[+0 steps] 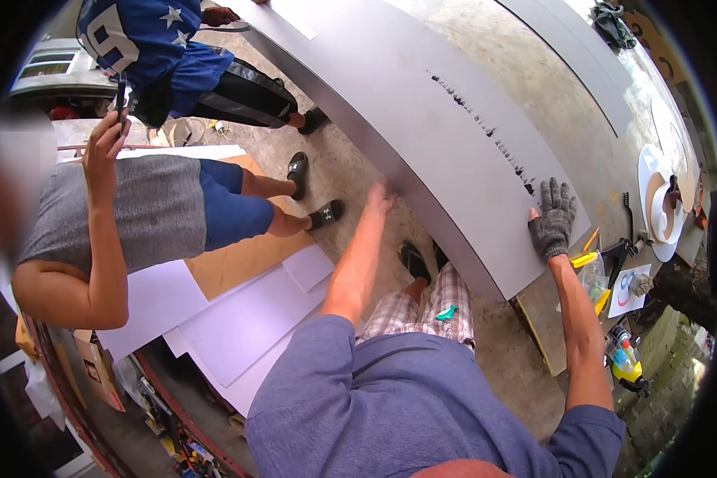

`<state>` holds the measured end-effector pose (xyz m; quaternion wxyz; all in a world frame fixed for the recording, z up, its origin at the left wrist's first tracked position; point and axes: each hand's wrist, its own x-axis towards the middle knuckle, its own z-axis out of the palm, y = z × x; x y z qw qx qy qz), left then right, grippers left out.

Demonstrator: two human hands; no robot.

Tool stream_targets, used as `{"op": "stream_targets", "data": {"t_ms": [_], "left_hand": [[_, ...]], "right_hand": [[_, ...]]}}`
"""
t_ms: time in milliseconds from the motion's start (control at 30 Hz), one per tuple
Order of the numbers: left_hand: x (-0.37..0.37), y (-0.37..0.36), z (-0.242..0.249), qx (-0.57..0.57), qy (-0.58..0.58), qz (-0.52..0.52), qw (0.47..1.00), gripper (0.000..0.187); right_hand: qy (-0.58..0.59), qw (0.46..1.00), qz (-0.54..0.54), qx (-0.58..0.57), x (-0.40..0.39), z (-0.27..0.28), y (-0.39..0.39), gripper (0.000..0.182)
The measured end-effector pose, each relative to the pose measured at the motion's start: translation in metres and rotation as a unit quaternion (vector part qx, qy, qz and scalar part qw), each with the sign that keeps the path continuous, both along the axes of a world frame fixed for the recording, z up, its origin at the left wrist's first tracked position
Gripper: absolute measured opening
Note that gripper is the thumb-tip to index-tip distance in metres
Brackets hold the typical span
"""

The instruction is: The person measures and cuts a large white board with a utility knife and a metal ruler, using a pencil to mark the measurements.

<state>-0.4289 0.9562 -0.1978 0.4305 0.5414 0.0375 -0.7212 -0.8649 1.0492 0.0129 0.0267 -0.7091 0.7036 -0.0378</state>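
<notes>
A long grey sheet (454, 175) with a folded-down near edge lies across the work table. Black smudged marks (494, 135) run in a broken line along its top. My right hand (554, 219), in a dark grey knitted glove, rests flat on the right end of the sheet, fingers stretched out. Bare and slightly blurred, my left hand (382, 196) is at the sheet's folded near edge; its fingers do not show clearly.
Two people stand at left: one in a grey shirt (151, 207) holding up a phone (121, 95), another in a blue jersey (159, 48) at the sheet's far end. White boards (247, 327) lie behind me. A yellow cutter (584, 260) and white tape roll (665, 211) are at right.
</notes>
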Motion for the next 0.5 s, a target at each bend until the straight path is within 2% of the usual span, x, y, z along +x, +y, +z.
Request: {"op": "stream_targets", "data": {"t_ms": [133,233,333,433,500], "left_hand": [[0.002,0.005,0.001,-0.023,0.021,0.008,0.999,0.050],[0.003,0.003,0.007,0.017,0.004,0.058,0.998,0.034],[0.001,0.005,0.013,0.034,-0.012,0.077,0.996,0.033],[0.000,0.009,0.023,0.002,-0.004,0.033,0.999,0.052],[-0.001,0.011,0.027,-0.012,0.006,0.035,0.999,0.052]], "right_hand": [[-0.003,1.000,0.001,-0.005,0.000,-0.001,0.000,0.074],[0.005,1.000,-0.005,0.009,0.000,0.001,-0.001,0.073],[0.003,1.000,-0.008,0.015,0.001,0.002,-0.001,0.074],[0.019,0.999,-0.005,0.031,0.001,0.002,-0.002,0.074],[0.011,1.000,-0.003,0.027,0.001,0.003,-0.002,0.074]]}}
